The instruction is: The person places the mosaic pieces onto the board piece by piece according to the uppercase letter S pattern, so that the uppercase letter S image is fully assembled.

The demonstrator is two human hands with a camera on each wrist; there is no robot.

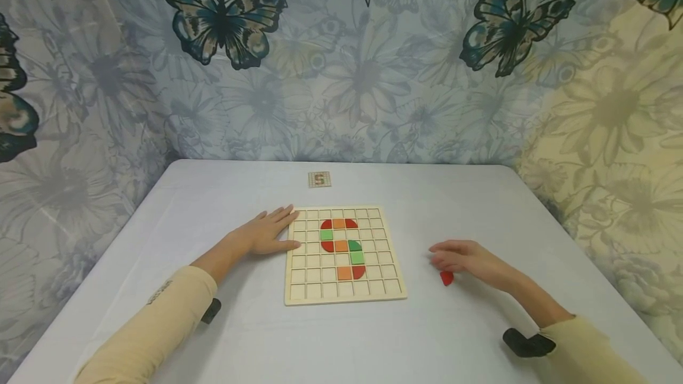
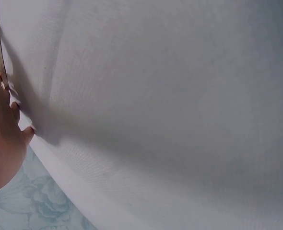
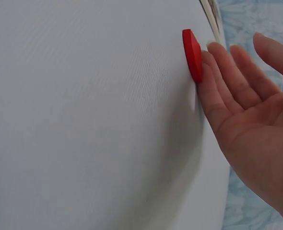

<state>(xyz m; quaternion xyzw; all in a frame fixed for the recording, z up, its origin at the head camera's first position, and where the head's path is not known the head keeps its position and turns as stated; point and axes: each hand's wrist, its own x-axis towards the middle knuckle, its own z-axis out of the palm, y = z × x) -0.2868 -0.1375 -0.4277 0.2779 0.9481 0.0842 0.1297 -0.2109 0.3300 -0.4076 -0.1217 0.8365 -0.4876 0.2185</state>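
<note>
My left hand (image 1: 269, 233) lies at the left edge of a wooden grid board (image 1: 309, 292), fingers spread and straight, with the thumb and fingertips on its rim. Colored pieces sit in the board's cells: red quarter-rounds (image 1: 359, 272), orange squares (image 1: 344, 273), light green squares (image 1: 357, 258) and a dark green quarter-round (image 1: 354, 245). They form an S-like shape. To the right of the board, my right hand (image 1: 461, 256) hovers low over the table, fingers loosely extended and thumb apart. A loose red quarter-round piece (image 3: 192, 55) lies on the table right beside its little finger.
A small card (image 1: 319, 179) with a printed grid pattern lies behind the board. The white table (image 1: 240, 182) meets a wall with butterflies and flowers. Black wrist devices (image 1: 528, 344) are strapped at both sleeves.
</note>
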